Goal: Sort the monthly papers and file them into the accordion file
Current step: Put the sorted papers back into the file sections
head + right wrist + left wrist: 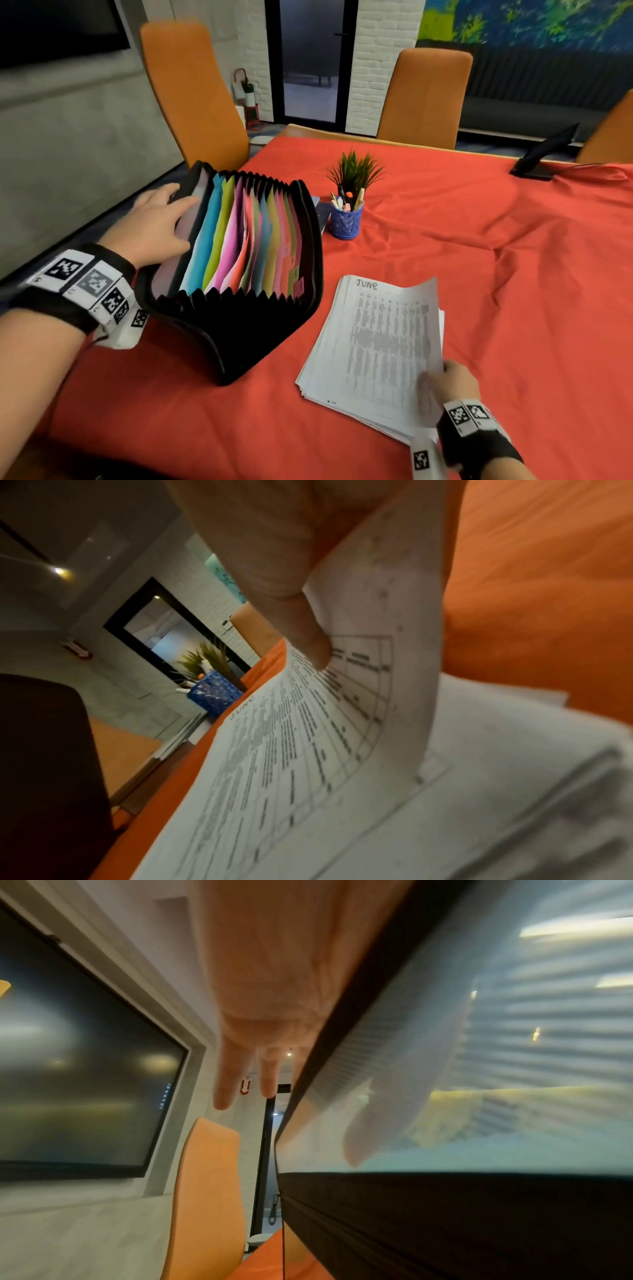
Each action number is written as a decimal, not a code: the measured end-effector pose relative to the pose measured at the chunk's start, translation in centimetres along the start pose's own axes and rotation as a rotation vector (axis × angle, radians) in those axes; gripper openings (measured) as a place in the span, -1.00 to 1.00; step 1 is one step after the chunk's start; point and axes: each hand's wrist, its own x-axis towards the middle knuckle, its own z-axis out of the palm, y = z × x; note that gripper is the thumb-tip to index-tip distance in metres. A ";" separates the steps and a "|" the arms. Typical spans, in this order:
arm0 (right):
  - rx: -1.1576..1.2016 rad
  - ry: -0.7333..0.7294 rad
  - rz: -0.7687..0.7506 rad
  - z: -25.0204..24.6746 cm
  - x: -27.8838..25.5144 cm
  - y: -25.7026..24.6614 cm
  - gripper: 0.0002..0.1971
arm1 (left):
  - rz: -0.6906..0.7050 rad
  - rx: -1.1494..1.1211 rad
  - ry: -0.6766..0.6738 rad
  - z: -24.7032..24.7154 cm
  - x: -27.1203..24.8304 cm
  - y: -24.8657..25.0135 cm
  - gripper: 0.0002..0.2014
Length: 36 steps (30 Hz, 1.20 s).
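Observation:
The black accordion file [260,335] stands fanned wide at the table's left, its coloured dividers [239,236] showing. My left hand [161,219] lies with straight fingers against the file's left wall. In the left wrist view its thumb [363,1139] shows through the translucent first sheet, while two fingers [226,1085] stay outside the black edge. To the right lies the stack of printed papers [318,383]. My right hand [445,380] pinches the near right corner of the top sheet [387,329], headed JUNE, and curls it up off the stack. The thumb [308,642] presses on that sheet [308,750].
A blue pen cup [346,221] and a small potted plant [356,171] stand just beyond the file. A red cloth [496,260] covers the table. A black stand [544,154] sits at the far right edge. Orange chairs [191,96] [424,96] ring the table.

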 end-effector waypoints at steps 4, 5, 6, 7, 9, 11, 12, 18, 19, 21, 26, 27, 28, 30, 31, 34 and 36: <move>-0.277 -0.006 -0.023 2.2 -0.5 -1.5 -0.61 | 0.182 0.015 -0.104 0.3 0.5 0.6 -0.22; -0.345 0.020 -0.022 2.6 -0.8 -1.8 -0.60 | 0.226 0.037 -0.126 0.3 0.7 0.8 -0.23; -0.382 0.045 -0.024 2.9 -1.2 -2.0 -0.63 | 0.268 0.071 -0.142 0.3 0.8 1.1 -0.23; -0.397 0.066 -0.031 3.3 -1.5 -2.1 -0.67 | 0.306 0.116 -0.153 0.3 0.9 1.4 -0.22; -0.396 0.110 -0.046 3.8 -1.9 -2.2 -0.74 | 0.391 0.215 -0.162 0.2 1.1 2.3 -0.17; -0.408 0.138 -0.071 4.2 -2.2 -2.2 -0.76 | 0.493 0.298 -0.179 0.4 1.1 3.3 -0.09; -0.412 0.149 -0.088 4.4 -2.4 -2.1 -0.76 | 0.543 0.333 -0.206 0.4 1.1 3.8 -0.06; -0.400 0.138 -0.039 4.4 -2.3 -2.1 -0.72 | 0.680 0.428 -0.338 0.2 2.0 3.9 -0.16; -0.412 0.121 -0.024 4.3 -2.2 -2.1 -0.72 | 0.695 0.327 -0.285 0.2 2.1 3.3 -0.21; -0.433 0.096 -0.002 4.1 -2.1 -2.2 -0.72 | 0.727 0.121 -0.178 0.4 2.2 2.5 -0.41; -0.395 0.059 0.046 3.9 -1.9 -2.6 -0.72 | 0.615 -0.018 -0.180 0.5 1.8 2.6 -0.52; -0.381 0.053 0.062 3.8 -2.0 -2.8 -0.71 | 0.602 -0.030 -0.170 0.5 1.7 2.5 -0.51; -0.382 0.051 0.077 3.8 -2.1 -2.9 -0.72 | 0.612 -0.026 -0.154 0.5 1.7 2.4 -0.46; -0.413 0.049 0.099 3.7 -2.3 -3.2 -0.73 | 0.663 0.112 -0.146 0.6 1.7 2.3 -0.32; -0.431 0.043 0.100 3.6 -2.3 -3.3 -0.73 | 0.694 0.189 -0.116 0.8 1.8 2.1 -0.31; -0.463 0.067 0.081 3.8 -2.3 -3.6 -0.73 | 0.796 0.263 -0.014 1.2 2.2 1.8 -0.41; -0.492 0.124 0.089 3.9 -2.5 -3.8 -0.73 | 0.854 0.256 0.029 1.4 2.3 1.2 -0.54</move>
